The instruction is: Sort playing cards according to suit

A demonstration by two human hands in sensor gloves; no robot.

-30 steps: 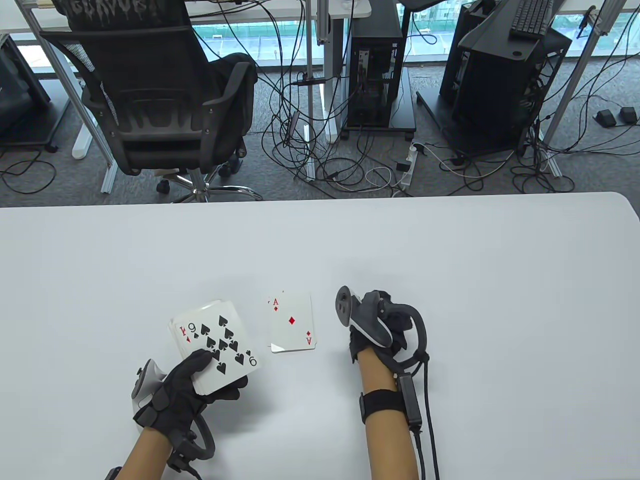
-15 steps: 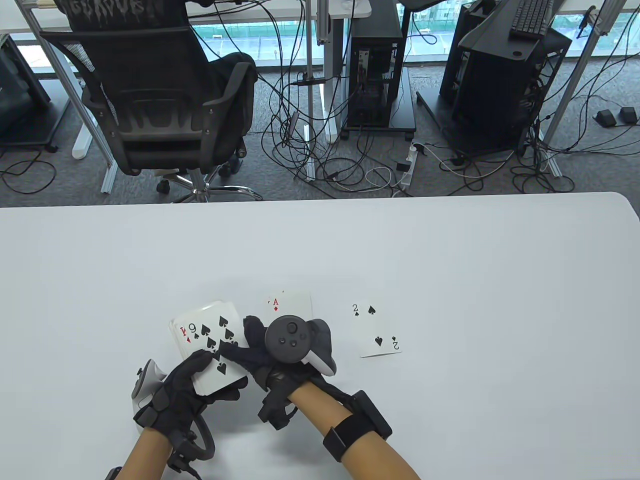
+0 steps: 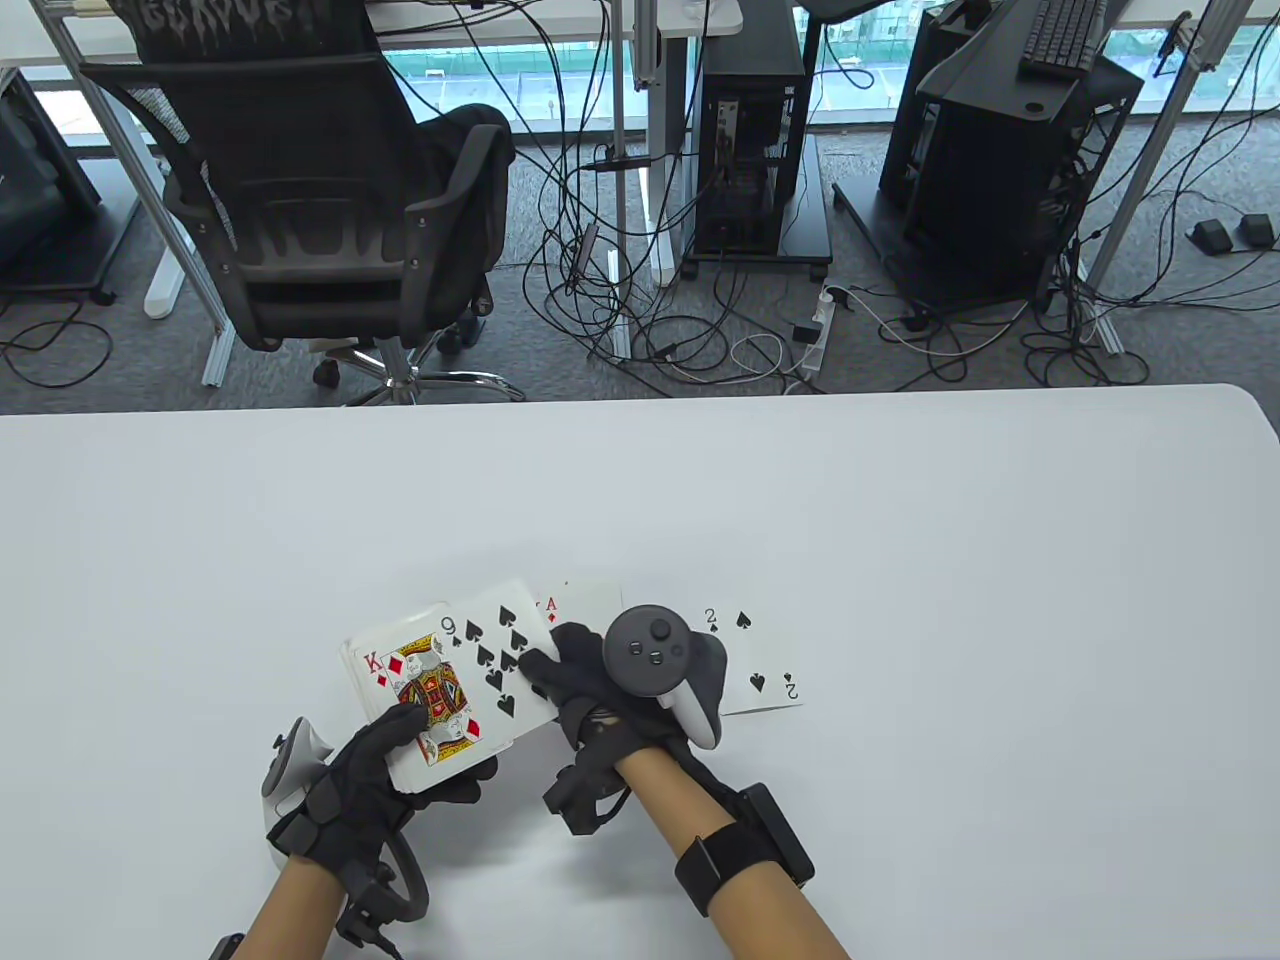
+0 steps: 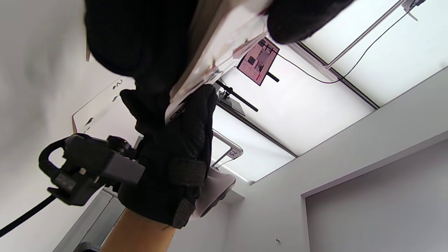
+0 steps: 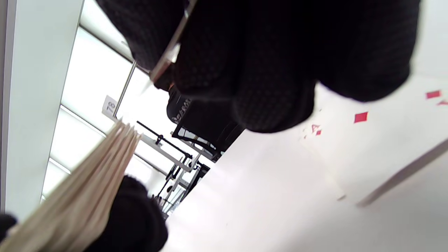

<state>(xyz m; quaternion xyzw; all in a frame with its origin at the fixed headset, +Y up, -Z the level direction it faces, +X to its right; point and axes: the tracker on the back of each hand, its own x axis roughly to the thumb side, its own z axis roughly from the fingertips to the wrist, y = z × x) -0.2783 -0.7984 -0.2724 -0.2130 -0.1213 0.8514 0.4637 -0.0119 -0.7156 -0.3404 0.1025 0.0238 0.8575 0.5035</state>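
Low in the table view, left of centre, the left hand (image 3: 345, 790) grips the deck (image 3: 425, 700) face up, fingers clamped around its lower edge, the king of diamonds (image 3: 430, 693) on top. The right hand (image 3: 600, 700) pinches the nine of spades (image 3: 497, 650), slid halfway off the deck toward the right. Behind that hand the ace of diamonds (image 3: 585, 600) lies on the white surface (image 3: 900, 520), mostly covered. The two of spades (image 3: 762, 660) lies just right of the hand, flat and face up.
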